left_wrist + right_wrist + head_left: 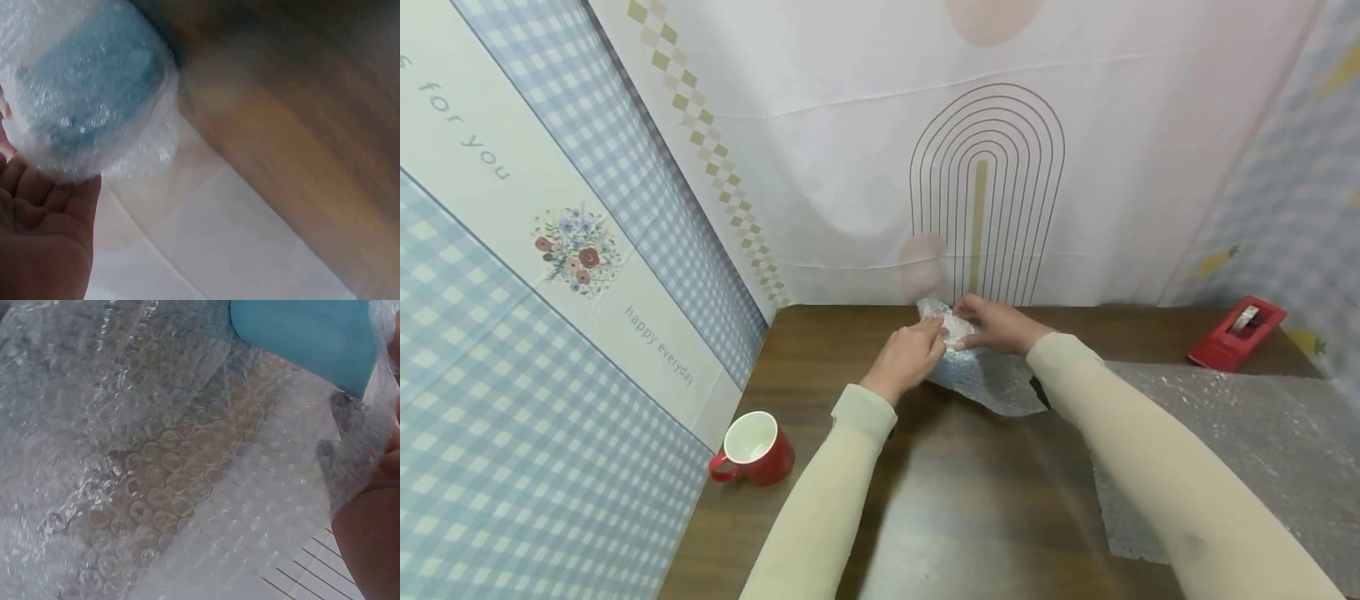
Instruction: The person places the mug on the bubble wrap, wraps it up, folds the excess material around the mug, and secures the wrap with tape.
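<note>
A blue, smooth-sided mug-shaped object [306, 337] lies partly rolled in a sheet of clear bubble wrap [996, 385] near the back of the table. In the left wrist view the blue side [94, 81] shows through the film. My left hand [912, 354] holds the wrapped bundle from the left, fingers bent against it. From the right, my right hand [1000, 325] grips the wrap at the object's whitish end, thumb and fingers spread to either side. A loose flap of wrap trails below the right hand. The object's far side is hidden.
A red mug [769, 457] with a white inside stands at the table's left edge. Another bubble wrap sheet [1240, 442] lies flat on the right, under the right forearm. Behind it sits a red tape dispenser [1236, 333]. A white printed cloth [835, 183] hangs along the back edge.
</note>
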{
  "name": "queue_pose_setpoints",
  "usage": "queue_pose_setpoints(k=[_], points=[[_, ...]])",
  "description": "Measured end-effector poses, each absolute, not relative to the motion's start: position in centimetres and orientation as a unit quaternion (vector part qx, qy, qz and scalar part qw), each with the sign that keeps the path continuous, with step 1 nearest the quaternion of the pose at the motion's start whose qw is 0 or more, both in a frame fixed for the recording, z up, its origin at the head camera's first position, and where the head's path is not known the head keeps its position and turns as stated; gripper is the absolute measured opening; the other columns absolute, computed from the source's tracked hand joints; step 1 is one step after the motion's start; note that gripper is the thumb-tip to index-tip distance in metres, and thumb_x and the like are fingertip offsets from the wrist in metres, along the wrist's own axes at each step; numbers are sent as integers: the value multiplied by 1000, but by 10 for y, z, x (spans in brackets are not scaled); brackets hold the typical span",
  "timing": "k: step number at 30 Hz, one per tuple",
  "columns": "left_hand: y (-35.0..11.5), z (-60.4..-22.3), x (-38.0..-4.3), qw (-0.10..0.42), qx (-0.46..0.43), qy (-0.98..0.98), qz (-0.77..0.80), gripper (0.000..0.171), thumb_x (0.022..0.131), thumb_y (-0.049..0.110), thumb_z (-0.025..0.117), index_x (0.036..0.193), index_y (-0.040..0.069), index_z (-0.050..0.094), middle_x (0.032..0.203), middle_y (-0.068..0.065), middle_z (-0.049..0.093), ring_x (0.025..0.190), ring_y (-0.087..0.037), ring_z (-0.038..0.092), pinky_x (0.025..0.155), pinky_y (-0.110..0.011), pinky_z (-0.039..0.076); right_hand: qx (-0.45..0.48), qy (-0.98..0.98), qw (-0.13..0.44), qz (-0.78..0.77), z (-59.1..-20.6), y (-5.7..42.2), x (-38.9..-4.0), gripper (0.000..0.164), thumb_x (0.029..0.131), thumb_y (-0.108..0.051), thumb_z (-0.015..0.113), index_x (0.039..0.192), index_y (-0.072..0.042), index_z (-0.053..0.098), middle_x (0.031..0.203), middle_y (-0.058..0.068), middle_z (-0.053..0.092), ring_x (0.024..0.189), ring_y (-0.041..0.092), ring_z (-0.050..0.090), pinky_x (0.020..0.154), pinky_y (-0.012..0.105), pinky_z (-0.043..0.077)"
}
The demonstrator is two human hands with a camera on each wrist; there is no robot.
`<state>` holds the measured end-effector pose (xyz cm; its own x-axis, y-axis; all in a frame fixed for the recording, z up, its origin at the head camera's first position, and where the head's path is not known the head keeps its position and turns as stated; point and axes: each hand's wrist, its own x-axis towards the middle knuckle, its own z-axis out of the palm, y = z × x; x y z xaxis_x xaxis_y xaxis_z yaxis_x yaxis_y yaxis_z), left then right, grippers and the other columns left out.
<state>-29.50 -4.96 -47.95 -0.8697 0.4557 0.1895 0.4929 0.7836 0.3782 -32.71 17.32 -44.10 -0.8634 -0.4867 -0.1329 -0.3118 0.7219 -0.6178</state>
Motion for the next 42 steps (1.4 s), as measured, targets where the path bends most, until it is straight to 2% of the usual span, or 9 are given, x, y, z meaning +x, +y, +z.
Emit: queue_pose_setpoints(k=[4, 7, 10, 13, 16, 20, 27, 30, 42], points=[[-57, -472, -298, 24, -262, -938, -225, 42, 114, 22, 53, 148, 13, 76, 171, -2, 60, 161, -23, 57, 135, -43, 46, -237, 928, 135, -253, -436, 177, -325, 41, 111, -30, 76, 141, -3, 69, 171, 31, 53, 157, 54, 54, 130, 69, 46], [-64, -468, -299, 11, -262, -936, -234, 39, 114, 21, 58, 147, 14, 77, 171, -1, 60, 154, -26, 64, 132, -43, 50, -241, 937, 113, -227, -434, 172, -323, 38, 115, -35, 67, 131, -3, 80, 157, 29, 68, 141, 49, 69, 119, 66, 56], [-69, -470, -301, -2, -260, -935, -244, 38, 115, 21, 60, 148, 16, 76, 171, -2, 60, 103, -24, 77, 113, -40, 61, -224, 946, 91, -215, -434, 162, -321, 41, 115, -37, 67, 125, -1, 84, 132, 23, 82, 116, 40, 80, 104, 60, 65], [-70, -473, -303, -11, -260, -929, -264, 38, 114, 21, 61, 149, 15, 76, 171, -2, 60, 68, -20, 52, 94, -38, 59, -190, 959, 78, -194, -435, 153, -318, 38, 111, -36, 74, 124, -2, 85, 123, 18, 86, 106, 34, 82, 99, 55, 67], [-70, -476, -305, -13, -246, -924, -292, 38, 112, 20, 64, 147, 15, 77, 169, 0, 63, 75, -18, 61, 98, -37, 59, -174, 967, 72, -172, -434, 147, -316, 35, 109, -33, 78, 123, -2, 84, 123, 17, 86, 107, 35, 81, 98, 54, 67], [-71, -476, -306, -17, -221, -920, -323, 36, 112, 20, 68, 146, 15, 77, 164, -1, 69, 121, -24, 75, 115, -44, 59, -183, 968, 73, -153, -432, 143, -316, 33, 107, -29, 80, 125, -1, 82, 127, 20, 84, 113, 39, 80, 103, 56, 65], [-75, -473, -303, 8, -234, -913, -334, 28, 114, 16, 68, 139, 14, 81, 151, -8, 77, 125, -30, 77, 113, -48, 62, -228, 961, 87, -132, -430, 149, -322, 30, 105, -20, 83, 127, 0, 78, 133, 23, 81, 124, 43, 76, 111, 56, 62], [-76, -471, -303, 25, -274, -913, -303, 27, 108, 17, 78, 134, 12, 84, 154, -5, 76, 143, -28, 72, 124, -46, 57, -244, 955, 109, -132, -429, 154, -324, 30, 106, -17, 82, 131, -2, 76, 139, 22, 79, 130, 44, 74, 114, 58, 61], [-80, -470, -307, 12, -360, -902, -237, 40, 102, 26, 83, 139, 12, 82, 153, -8, 74, 147, -29, 69, 125, -42, 56, -266, 941, 120, -170, -434, 160, -328, 81, 104, -16, 82, 171, -2, 38, 167, 16, 61, 147, 53, 63, 127, 70, 48]])
